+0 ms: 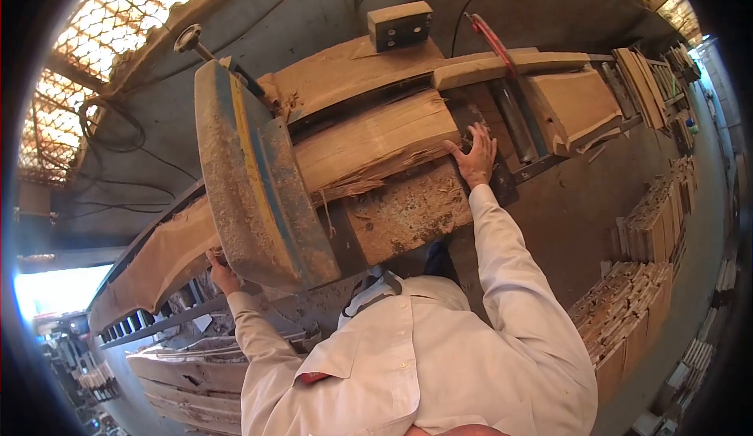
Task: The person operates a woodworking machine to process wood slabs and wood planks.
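Note:
A thick, rough-edged timber (376,139) lies on the saw machine's bed and passes behind the dusty blue machine housing (243,177). My right hand (475,158) is open with fingers spread, its thumb at the near corner of the timber's right end. On the other side of the housing, my left hand (223,273) is at the lower edge of a long wooden piece (169,256); its fingers are partly hidden, so its grip cannot be made out. Sawdust covers the table plate (412,205) in front of the timber.
A wooden block with a dark bolted plate (401,28) stands behind the timber. Rollers (514,122) and boards (572,103) extend right, beside a red lever (492,40). Stacked wood (627,310) is at lower right, more slabs (196,381) at lower left. Cables hang at the wall.

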The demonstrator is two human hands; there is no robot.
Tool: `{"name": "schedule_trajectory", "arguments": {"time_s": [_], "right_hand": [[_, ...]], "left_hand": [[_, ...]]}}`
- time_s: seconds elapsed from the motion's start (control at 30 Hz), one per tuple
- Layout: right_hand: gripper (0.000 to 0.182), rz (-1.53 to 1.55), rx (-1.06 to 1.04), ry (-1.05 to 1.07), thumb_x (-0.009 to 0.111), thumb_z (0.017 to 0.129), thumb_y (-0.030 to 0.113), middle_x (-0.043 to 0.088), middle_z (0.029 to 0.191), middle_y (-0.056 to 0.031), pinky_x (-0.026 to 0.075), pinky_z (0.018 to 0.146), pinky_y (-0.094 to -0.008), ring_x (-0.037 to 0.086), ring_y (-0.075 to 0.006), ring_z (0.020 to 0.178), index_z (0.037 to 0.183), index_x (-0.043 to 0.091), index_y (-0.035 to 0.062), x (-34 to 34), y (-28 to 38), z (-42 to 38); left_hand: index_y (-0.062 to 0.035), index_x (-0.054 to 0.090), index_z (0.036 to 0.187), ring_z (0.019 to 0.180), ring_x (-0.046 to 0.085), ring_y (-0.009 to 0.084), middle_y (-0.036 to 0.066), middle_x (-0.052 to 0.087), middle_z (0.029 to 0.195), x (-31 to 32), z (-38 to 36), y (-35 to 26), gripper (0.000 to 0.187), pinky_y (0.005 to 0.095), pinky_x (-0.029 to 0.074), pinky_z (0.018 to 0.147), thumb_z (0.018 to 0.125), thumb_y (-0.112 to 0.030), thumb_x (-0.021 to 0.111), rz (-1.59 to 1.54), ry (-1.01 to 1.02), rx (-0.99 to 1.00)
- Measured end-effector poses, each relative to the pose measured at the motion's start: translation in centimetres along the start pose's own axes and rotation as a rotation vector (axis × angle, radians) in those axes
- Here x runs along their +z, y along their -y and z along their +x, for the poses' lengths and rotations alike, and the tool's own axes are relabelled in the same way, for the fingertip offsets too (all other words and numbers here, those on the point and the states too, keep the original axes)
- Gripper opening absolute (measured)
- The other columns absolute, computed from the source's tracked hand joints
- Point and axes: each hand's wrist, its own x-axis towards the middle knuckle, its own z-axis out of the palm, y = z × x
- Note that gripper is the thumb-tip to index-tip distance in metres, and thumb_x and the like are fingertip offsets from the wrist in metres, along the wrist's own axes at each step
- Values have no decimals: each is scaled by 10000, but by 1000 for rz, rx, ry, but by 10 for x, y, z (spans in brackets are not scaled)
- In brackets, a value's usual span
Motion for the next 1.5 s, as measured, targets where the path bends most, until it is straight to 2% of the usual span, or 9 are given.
{"name": "schedule_trajectory", "arguments": {"time_s": [0.1, 0.2, 0.33, 0.43, 0.67, 0.9, 1.03, 1.1, 1.5], "right_hand": [[1027, 5, -6, -4, 521, 744, 857, 389, 1527, -124, 76, 1241, -468, 263, -254, 1469, 1409, 458, 77, -2, 1, -2], [983, 17, -16, -24, 559, 757, 815, 408, 1515, -135, 91, 1231, -473, 278, -260, 1464, 1388, 487, 65, -5, 1, -2], [982, 25, -36, -84, 585, 755, 793, 421, 1502, -137, 98, 1226, -485, 290, -267, 1456, 1395, 478, 57, -3, -7, -3], [1001, 56, -10, -63, 583, 752, 797, 404, 1514, -134, 100, 1225, -485, 281, -265, 1460, 1413, 454, 57, -9, -6, -4], [956, -7, -56, -97, 627, 777, 731, 412, 1498, -165, 104, 1221, -488, 287, -268, 1458, 1405, 445, 34, -5, -5, -3], [814, 11, -33, -110, 584, 853, 677, 437, 1494, -126, 122, 1218, -481, 313, -260, 1446, 1380, 487, 65, 2, -6, -3], [661, -41, -80, -121, 563, 912, 603, 488, 1456, -117, 206, 1184, -502, 382, -272, 1405, 1302, 559, 69, 6, -2, -3], [642, -60, -107, -131, 566, 919, 585, 506, 1442, -118, 234, 1169, -506, 409, -277, 1387, 1291, 565, 61, 8, -4, -2], [789, -61, -20, -19, 457, 909, 714, 446, 1503, -109, 174, 1205, -483, 353, -265, 1432, 1349, 547, 65, 8, 7, -5]], "left_hand": [[37, 576, 1211, 830, 692, 285, 141, 706, 969, 2, -8, -10, 602, 411, 540, 693, 947, -502, 615, 745, -14, 295], [59, 604, 1154, 818, 679, 265, 103, 701, 962, 6, -4, -2, 656, 396, 545, 697, 915, -551, 635, 504, -18, 474], [3, 656, 1111, 776, 671, 204, 94, 697, 977, 23, -19, -41, 654, 345, 553, 604, 887, -611, 630, -477, -149, -378], [-81, 654, 1177, 851, 697, 228, 108, 702, 989, 24, -22, -53, 528, 370, 586, 648, 947, -548, 569, -490, -93, -418], [76, 587, 1220, 892, 683, 244, 115, 680, 1046, 9, 7, 23, 621, 371, 556, 756, 945, -480, 607, -216, -89, -30], [91, 595, 1176, 856, 695, 262, 144, 682, 1005, 30, -27, -47, 608, 376, 563, 727, 948, -472, 617, -581, -174, -388], [66, 666, 1065, 814, 673, 218, 114, 692, 933, 16, -6, 21, 548, 383, 549, 707, 940, -466, 621, 199, -204, -80], [39, 693, 1016, 790, 657, 212, 106, 686, 909, 29, -20, -23, 519, 388, 543, 700, 933, -470, 631, -495, -284, -367], [-36, 650, 966, 746, 689, 232, 93, 678, 952, 0, -17, -22, 312, 411, 604, 584, 909, -336, 715, -863, -218, -572]]}}
